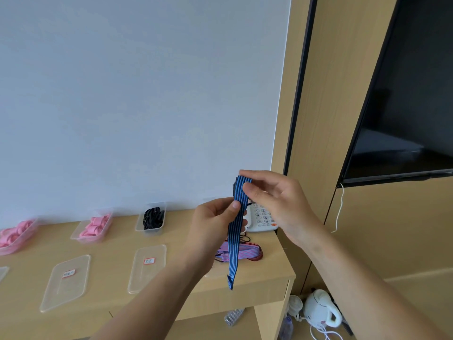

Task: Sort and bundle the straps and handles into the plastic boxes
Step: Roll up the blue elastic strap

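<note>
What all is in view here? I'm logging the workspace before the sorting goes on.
blue striped strap: 1, blue, hanging from both hands
pink striped straps: a pile, pink, desk, right
boxes of pink straps: 2, clear, back left
box of black bands: 1, clear, back centre
lids: 2 whole, clear, front of desk
telephone: 1, white, back right
desk: 1, light wood
screen: 1, black, wall, right
kettle: 1, white, floor
left hand: pinching strap
right hand: gripping strap's top
</note>
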Tool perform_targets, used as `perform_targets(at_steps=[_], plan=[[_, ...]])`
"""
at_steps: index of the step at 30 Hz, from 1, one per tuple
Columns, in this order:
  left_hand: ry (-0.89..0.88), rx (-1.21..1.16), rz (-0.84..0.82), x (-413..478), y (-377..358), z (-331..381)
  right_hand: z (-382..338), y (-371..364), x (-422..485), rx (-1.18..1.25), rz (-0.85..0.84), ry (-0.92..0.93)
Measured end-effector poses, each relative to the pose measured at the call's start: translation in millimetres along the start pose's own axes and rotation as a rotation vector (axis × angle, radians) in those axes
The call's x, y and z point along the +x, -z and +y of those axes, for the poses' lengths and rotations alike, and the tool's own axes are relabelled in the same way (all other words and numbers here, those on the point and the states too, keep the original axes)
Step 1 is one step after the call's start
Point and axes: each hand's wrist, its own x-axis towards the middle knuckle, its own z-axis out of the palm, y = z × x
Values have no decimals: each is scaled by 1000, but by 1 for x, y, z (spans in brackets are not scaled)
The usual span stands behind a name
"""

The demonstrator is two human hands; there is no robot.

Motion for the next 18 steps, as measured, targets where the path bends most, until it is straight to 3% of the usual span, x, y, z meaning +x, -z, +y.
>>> perform_targets(at_steps=[4,8,13,18], plan=[[-60,0,-15,1,0,0,-3,5,-2,115,-76,-107],[-63,1,3,1,1,4,-6,9,-2,42,-243,-173],[-76,37,5,0,1,5,-7,8,-5,21,-209,-133],[-116,50,40,3,2,6,-10,8,-2,76,-214,-223]])
